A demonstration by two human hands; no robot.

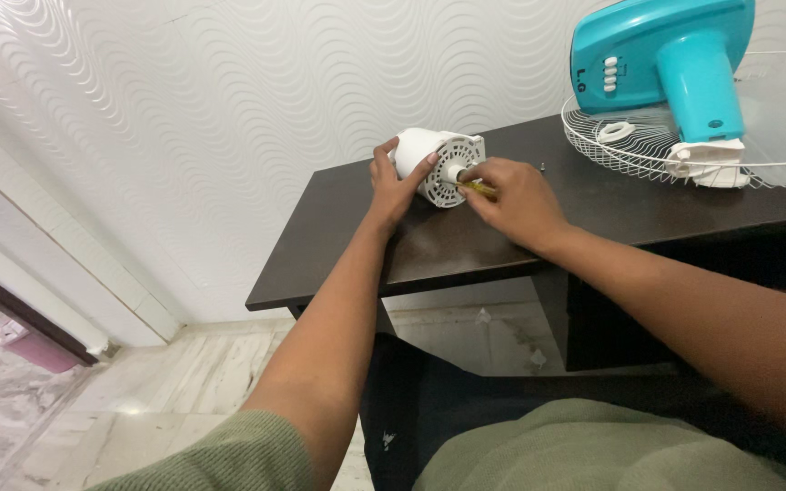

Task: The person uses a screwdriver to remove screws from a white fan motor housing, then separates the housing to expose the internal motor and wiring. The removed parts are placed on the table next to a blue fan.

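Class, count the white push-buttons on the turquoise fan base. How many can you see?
4, in a short vertical row on the turquoise fan base at the table's far right; the white buttons sit stacked; none seems hidden.

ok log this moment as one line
left hand steadies white fan motor | right hand holds yellow screwdriver at it | dark table

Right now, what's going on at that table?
A person sits at a dark table with a white fan motor housing lying on its side. The left hand steadies the housing, while the right hand holds a yellow-handled tool against its vented face beside the shaft. At the far right, a teal fan base rests on a white wire guard. A small screw lies loose on the table.
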